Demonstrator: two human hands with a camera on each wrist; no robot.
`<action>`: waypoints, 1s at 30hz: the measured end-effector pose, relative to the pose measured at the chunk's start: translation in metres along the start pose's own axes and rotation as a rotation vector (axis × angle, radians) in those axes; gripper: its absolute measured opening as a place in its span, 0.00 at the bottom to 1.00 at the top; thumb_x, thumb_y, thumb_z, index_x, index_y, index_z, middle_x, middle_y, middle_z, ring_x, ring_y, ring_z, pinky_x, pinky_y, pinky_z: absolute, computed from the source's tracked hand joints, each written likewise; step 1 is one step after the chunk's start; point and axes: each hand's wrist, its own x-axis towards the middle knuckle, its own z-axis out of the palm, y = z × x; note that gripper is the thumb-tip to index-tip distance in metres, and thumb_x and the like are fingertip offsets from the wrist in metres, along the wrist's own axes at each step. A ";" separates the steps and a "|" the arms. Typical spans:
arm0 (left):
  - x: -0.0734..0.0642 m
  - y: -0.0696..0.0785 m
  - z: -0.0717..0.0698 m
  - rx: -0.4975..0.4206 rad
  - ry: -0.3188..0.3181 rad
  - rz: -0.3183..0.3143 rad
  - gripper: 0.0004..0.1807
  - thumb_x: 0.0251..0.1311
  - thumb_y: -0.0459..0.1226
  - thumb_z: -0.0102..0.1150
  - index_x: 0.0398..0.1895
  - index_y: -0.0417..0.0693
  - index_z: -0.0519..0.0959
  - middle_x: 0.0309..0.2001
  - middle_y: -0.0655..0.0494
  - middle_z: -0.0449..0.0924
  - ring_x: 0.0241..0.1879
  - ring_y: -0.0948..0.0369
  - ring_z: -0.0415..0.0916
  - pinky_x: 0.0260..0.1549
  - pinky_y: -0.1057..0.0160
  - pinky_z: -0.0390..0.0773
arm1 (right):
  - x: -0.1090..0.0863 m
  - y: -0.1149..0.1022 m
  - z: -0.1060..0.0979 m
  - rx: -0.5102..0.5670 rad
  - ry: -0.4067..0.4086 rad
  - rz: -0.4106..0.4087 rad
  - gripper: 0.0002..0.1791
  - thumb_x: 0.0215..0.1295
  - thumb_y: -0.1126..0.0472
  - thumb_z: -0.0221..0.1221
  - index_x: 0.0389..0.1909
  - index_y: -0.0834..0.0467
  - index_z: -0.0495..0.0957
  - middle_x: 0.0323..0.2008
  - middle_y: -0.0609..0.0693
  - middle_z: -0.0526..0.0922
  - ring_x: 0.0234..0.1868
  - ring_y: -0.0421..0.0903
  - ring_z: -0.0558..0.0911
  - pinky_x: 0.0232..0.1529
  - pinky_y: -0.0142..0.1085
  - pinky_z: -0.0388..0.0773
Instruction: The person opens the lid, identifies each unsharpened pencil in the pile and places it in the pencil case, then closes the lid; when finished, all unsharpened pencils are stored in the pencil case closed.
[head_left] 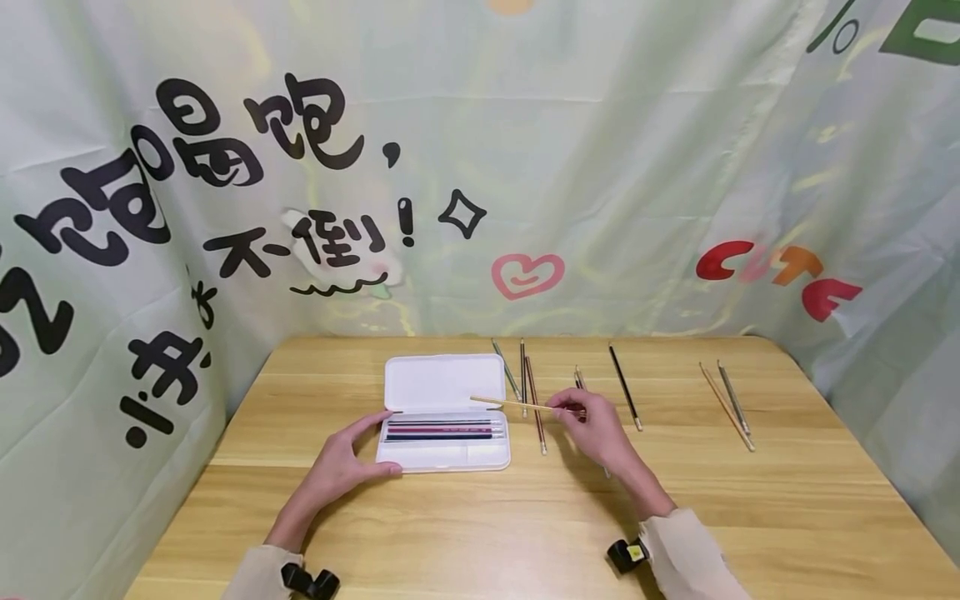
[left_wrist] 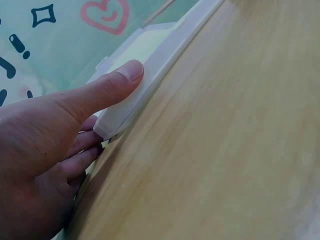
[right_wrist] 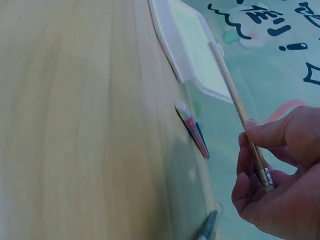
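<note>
A white pencil case (head_left: 442, 460) lies with its lid (head_left: 442, 379) folded back, and several dark and reddish pencils (head_left: 438, 430) lie side by side in it. My left hand (head_left: 348, 458) grips the case's left end, thumb (left_wrist: 131, 72) on the front wall and fingers around the far side. Between thumb and fingers, my right hand (head_left: 596, 425) pinches a yellow wooden pencil (head_left: 502, 402) near its metal-banded eraser end. That pencil points left, its far end overlapping the lid's lower right part in the head view. The right wrist view shows the eraser end (right_wrist: 267, 182) by the palm.
Right of the case lie loose pencils, among them a green one (head_left: 506, 369) and a dark red one (head_left: 536, 404). A black pencil (head_left: 625, 385) is farther right. Two more, one orange-brown (head_left: 726, 405) and one grey (head_left: 734, 397), lie at the right. A printed curtain (head_left: 600, 167) hangs behind the wooden table (head_left: 465, 533).
</note>
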 end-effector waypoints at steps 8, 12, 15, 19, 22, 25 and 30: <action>0.000 -0.001 0.001 0.001 0.000 -0.005 0.47 0.30 0.59 0.74 0.61 0.65 0.70 0.61 0.60 0.68 0.62 0.54 0.62 0.58 0.43 0.61 | 0.007 -0.011 0.024 -0.008 0.018 -0.025 0.05 0.59 0.68 0.61 0.35 0.58 0.83 0.36 0.49 0.83 0.35 0.41 0.80 0.35 0.33 0.79; 0.000 0.000 0.000 0.001 -0.001 -0.006 0.47 0.30 0.59 0.74 0.62 0.64 0.69 0.62 0.59 0.68 0.63 0.53 0.61 0.59 0.43 0.61 | 0.011 -0.018 0.036 0.008 0.005 -0.027 0.06 0.59 0.68 0.61 0.35 0.58 0.83 0.36 0.48 0.83 0.34 0.41 0.79 0.33 0.32 0.79; 0.000 0.001 0.000 0.002 -0.002 -0.011 0.47 0.30 0.58 0.74 0.62 0.64 0.69 0.62 0.59 0.68 0.63 0.53 0.61 0.59 0.43 0.61 | 0.014 -0.022 0.045 0.016 0.002 -0.031 0.06 0.58 0.69 0.61 0.35 0.57 0.83 0.35 0.48 0.83 0.29 0.41 0.77 0.26 0.31 0.77; -0.001 0.001 0.000 0.004 0.000 -0.011 0.47 0.30 0.59 0.74 0.62 0.65 0.69 0.62 0.59 0.68 0.63 0.53 0.61 0.59 0.43 0.61 | 0.017 -0.028 0.057 0.011 0.006 -0.026 0.06 0.58 0.69 0.61 0.33 0.55 0.83 0.34 0.46 0.83 0.27 0.40 0.75 0.23 0.31 0.75; -0.001 0.001 0.000 0.002 0.002 -0.009 0.47 0.30 0.59 0.74 0.62 0.65 0.69 0.62 0.59 0.68 0.63 0.53 0.61 0.59 0.42 0.61 | 0.019 -0.030 0.065 -0.002 -0.005 -0.047 0.06 0.59 0.70 0.60 0.33 0.57 0.83 0.34 0.46 0.83 0.29 0.41 0.76 0.24 0.31 0.76; -0.001 0.001 0.000 0.001 0.000 -0.011 0.48 0.30 0.59 0.74 0.62 0.65 0.69 0.62 0.58 0.68 0.63 0.53 0.61 0.59 0.42 0.60 | 0.019 -0.031 0.073 -0.034 -0.028 -0.077 0.07 0.59 0.71 0.59 0.34 0.58 0.83 0.35 0.49 0.82 0.28 0.41 0.75 0.24 0.30 0.75; -0.001 0.002 -0.001 0.004 -0.001 -0.017 0.48 0.29 0.59 0.74 0.62 0.65 0.69 0.62 0.58 0.68 0.62 0.53 0.61 0.59 0.43 0.61 | 0.020 -0.035 0.080 -0.064 -0.084 -0.118 0.09 0.59 0.74 0.57 0.37 0.61 0.83 0.36 0.52 0.79 0.28 0.41 0.74 0.25 0.29 0.75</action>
